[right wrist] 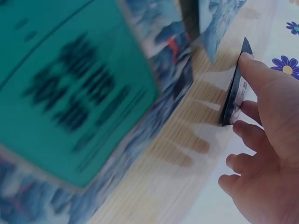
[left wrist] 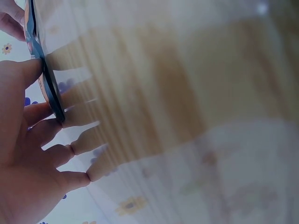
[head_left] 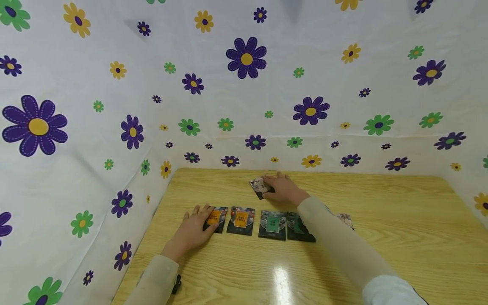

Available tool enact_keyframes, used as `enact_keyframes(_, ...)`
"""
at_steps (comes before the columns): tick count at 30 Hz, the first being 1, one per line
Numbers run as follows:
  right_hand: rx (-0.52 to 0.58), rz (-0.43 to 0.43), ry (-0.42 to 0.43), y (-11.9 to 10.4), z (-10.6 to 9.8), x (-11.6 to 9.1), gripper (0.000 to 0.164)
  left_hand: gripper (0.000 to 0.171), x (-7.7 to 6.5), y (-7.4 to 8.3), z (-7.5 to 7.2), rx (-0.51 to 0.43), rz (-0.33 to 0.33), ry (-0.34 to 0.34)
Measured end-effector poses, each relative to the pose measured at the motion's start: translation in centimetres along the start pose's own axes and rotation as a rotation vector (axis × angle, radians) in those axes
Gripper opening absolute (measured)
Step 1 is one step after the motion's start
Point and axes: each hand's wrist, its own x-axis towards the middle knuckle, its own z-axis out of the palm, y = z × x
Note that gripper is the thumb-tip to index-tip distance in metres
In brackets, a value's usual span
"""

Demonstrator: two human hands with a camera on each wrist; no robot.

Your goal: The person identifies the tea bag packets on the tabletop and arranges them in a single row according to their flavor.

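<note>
Showing wood table [head_left: 381, 254], flower-print cloth walls [head_left: 95, 127]

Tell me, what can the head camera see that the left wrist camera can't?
Only the head view shows the whole row of packets: two orange-label packets, two green-label packets, plus the right hand on a grey packet farther back, and the flowered cloth. Only the left wrist view shows, close up, the thin dark edge of a packet against the fingers. Both show the left hand touching the leftmost orange packet on the wooden table.
</note>
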Motion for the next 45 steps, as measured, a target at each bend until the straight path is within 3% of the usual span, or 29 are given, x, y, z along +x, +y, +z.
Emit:
enact_keyframes(24,-0.038,0.073,0.099,4.1,-0.3,-5.4,0.072,0.067,-0.2,0.2,0.0,0.013,-0.005,0.000)
enact_keyframes(45,-0.057,0.159,0.113,7.7,-1.3,-9.4,0.071,0.067,-0.2,0.3,0.1,0.011,-0.006,-0.003)
